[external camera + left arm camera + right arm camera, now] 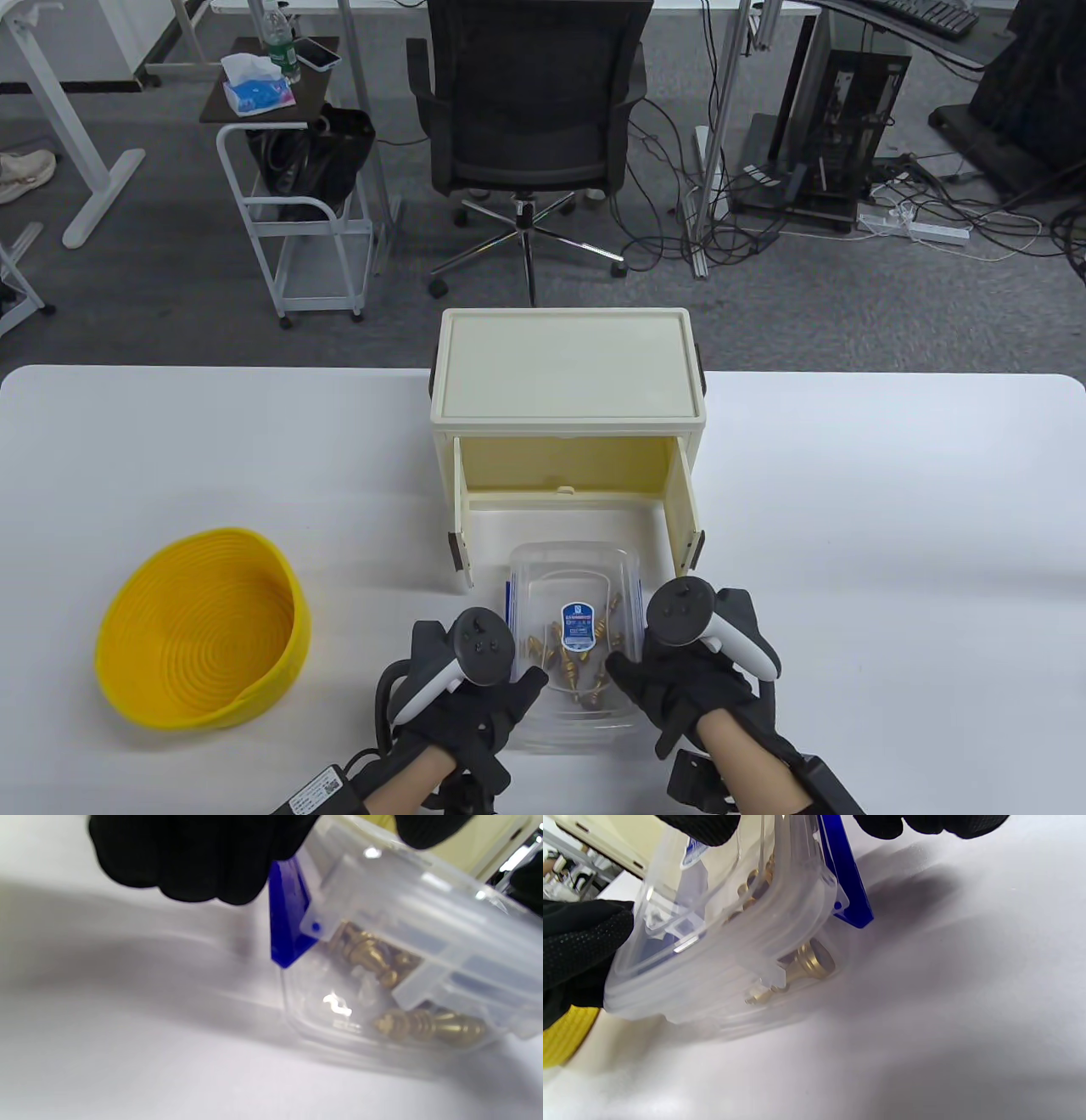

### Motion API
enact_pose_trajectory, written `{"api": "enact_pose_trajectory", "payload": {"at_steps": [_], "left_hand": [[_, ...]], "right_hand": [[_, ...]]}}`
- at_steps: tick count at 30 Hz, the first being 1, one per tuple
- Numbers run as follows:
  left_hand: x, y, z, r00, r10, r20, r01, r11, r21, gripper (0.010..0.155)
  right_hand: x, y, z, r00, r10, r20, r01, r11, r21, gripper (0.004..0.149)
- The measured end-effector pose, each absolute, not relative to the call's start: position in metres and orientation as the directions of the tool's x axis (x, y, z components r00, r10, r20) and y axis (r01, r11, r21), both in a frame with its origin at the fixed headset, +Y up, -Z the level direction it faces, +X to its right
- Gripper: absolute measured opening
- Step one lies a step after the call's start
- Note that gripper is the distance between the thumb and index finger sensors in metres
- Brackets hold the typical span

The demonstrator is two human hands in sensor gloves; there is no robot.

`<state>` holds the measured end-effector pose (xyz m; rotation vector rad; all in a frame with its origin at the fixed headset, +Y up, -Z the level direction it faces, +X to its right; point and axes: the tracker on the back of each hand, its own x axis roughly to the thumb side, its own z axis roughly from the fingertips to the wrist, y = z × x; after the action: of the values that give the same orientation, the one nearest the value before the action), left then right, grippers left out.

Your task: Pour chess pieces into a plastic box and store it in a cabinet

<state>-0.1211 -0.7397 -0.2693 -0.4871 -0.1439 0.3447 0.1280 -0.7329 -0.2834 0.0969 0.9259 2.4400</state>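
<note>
Now both hands, left hand (475, 688) and right hand (687, 679), hold plastic box (570, 594).

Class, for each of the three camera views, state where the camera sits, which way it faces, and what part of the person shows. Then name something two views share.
Table view: high up, looking down at the white table; shows the cabinet, yellow basket, left hand and right hand.
Left wrist view: low beside the plastic box, facing its side; gloved fingers at top.
Right wrist view: low on the opposite side; fingertips at top, left hand at left edge.
Shared: both wrist views show the chess pieces and blue latches.
</note>
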Motion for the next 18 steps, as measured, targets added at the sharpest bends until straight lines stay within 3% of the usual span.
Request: {"api": "enact_pose_trajectory", "payload": {"at_steps": [2,4,5,8,12,18], "left_hand": [[-0.123,-0.735,-0.269,0.928,0.366,0.067,-0.305,0.851,-0.427,0.077],[-0.124,-0.729,-0.267,0.918,0.379,0.113,-0.336,0.899,-0.280,0.075],[-0.123,-0.725,-0.265,0.916,0.371,0.149,-0.344,0.922,-0.180,0.074],[-0.120,-0.720,-0.262,0.888,0.323,0.327,-0.325,0.944,-0.049,0.070],[-0.113,-0.722,-0.260,0.821,0.255,0.511,-0.262,0.963,-0.059,0.064],[-0.108,-0.733,-0.261,0.829,0.132,0.543,-0.111,0.991,-0.072,0.056]], "right_hand": [[0.134,-0.732,-0.285,-0.839,0.527,-0.138,-0.491,-0.622,0.609,0.080],[0.142,-0.733,-0.288,-0.812,0.559,-0.168,-0.541,-0.613,0.576,0.080],[0.147,-0.734,-0.290,-0.793,0.578,-0.192,-0.573,-0.600,0.558,0.080],[0.160,-0.741,-0.293,-0.728,0.634,-0.261,-0.662,-0.552,0.507,0.080],[0.176,-0.753,-0.297,-0.605,0.715,-0.350,-0.778,-0.438,0.451,0.080],[0.183,-0.763,-0.297,-0.521,0.745,-0.416,-0.831,-0.331,0.447,0.083]]}}
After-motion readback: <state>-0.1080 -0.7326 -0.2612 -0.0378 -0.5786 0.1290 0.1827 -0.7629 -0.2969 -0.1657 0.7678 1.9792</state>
